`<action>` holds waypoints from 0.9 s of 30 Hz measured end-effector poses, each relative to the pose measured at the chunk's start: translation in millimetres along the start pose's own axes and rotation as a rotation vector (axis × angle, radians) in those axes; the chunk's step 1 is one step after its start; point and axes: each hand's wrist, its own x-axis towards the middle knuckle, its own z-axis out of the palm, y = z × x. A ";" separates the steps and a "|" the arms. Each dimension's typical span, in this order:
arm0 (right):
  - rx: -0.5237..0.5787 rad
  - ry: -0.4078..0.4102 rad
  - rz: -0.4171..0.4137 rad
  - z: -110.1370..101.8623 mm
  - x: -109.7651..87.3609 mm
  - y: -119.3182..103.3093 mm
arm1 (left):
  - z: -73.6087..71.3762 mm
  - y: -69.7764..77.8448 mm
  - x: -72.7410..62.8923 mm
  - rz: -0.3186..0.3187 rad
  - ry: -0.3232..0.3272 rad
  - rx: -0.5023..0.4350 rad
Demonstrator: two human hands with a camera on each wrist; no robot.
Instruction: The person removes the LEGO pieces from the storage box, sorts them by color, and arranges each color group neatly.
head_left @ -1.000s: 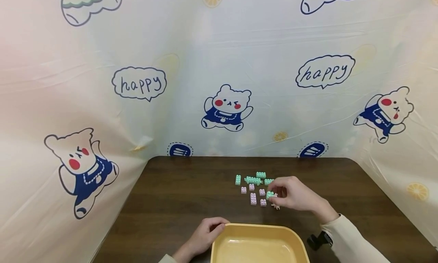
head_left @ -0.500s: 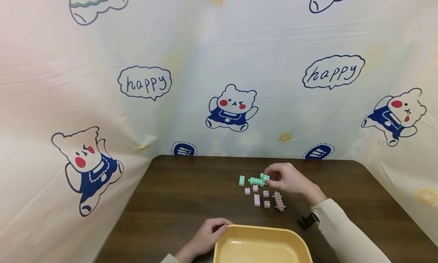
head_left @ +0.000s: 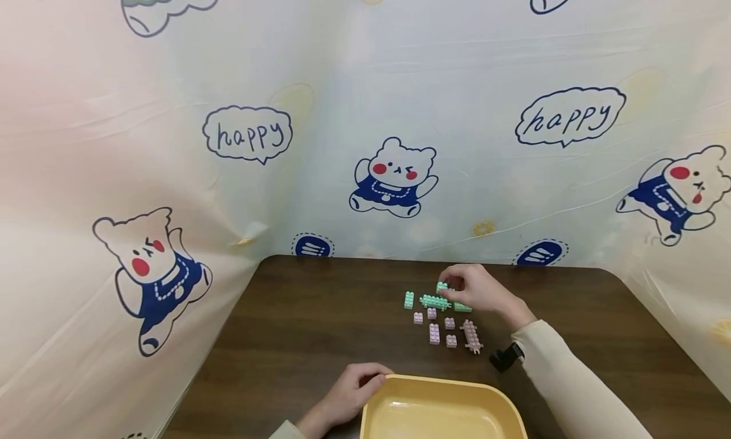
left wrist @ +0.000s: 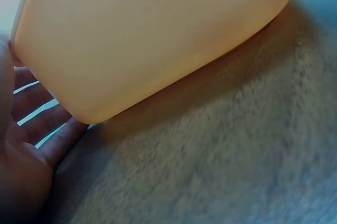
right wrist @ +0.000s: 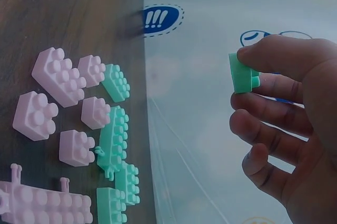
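In front of me is a dark brown wooden table (head_left: 297,337) with rounded far corners. Around it, on three sides, hangs a pale plastic curtain (head_left: 365,77) with some wrinkles. On the curtain I see printed cartoon bears in blue clothes with red cheeks; one bear (head_left: 394,177) is in the middle, another bear (head_left: 151,268) is on the left side. There are also speech bubbles with the word "happy" (head_left: 247,133), small orange slices (head_left: 484,228), and dark blue oval badges (head_left: 312,247) just above the far edge of the table.
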 end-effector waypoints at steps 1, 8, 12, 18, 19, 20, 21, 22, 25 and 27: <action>0.002 -0.002 -0.005 1.0 1.5 1.1 | 0.1 2.4 -0.1 -0.003 -0.001 -0.002; 0.014 -0.023 -0.008 5.2 10.9 7.7 | -1.1 25.3 -1.8 0.006 -0.001 -0.018; 0.022 -0.027 -0.003 7.0 17.4 11.5 | -1.9 25.9 -0.2 0.017 0.005 -0.013; 0.024 -0.039 0.022 12.3 27.1 16.7 | -3.1 29.9 1.2 0.015 0.004 -0.003; 0.021 -0.041 0.024 13.4 28.4 18.1 | -3.0 30.6 1.2 0.015 0.003 -0.001; 0.017 -0.044 0.029 14.4 29.5 19.6 | -2.8 31.0 1.3 0.014 0.001 -0.001; 0.012 -0.045 0.034 15.6 30.6 21.1 | -2.6 30.9 1.3 0.015 0.002 0.001; 0.007 -0.047 0.034 16.6 31.6 23.1 | -2.2 30.4 1.2 0.015 0.003 0.003; -0.004 -0.059 0.050 19.6 34.0 28.7 | -0.9 20.9 1.3 0.013 0.008 0.007; -0.011 -0.068 0.069 22.1 36.1 33.0 | -0.6 11.8 1.3 0.009 0.010 0.010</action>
